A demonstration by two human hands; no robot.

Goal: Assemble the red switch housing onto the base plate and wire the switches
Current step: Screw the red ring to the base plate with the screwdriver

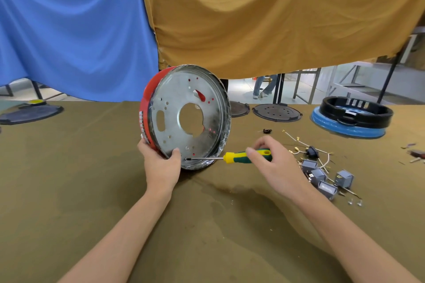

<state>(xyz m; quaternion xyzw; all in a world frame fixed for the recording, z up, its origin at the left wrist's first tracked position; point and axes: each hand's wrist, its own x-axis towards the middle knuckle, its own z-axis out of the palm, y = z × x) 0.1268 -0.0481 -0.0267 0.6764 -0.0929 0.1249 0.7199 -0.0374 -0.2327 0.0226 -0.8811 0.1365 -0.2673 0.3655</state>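
The round metal base plate (174,122) stands on its edge at the table's middle, with the red switch housing (147,103) behind it on its left side. My left hand (161,165) grips the pair at the lower left rim, thumb on the plate's face. My right hand (273,163) holds a yellow-and-green screwdriver (246,156) level, its tip touching the plate near the bottom edge. Several grey switches (322,179) and loose wires (303,145) lie to the right of that hand.
A black ring on a blue base (349,119) sits at the back right. Dark round plates (276,112) lie behind the work, another (30,112) at far left. Blue and tan cloths hang behind. Small parts (416,154) lie at the right edge.
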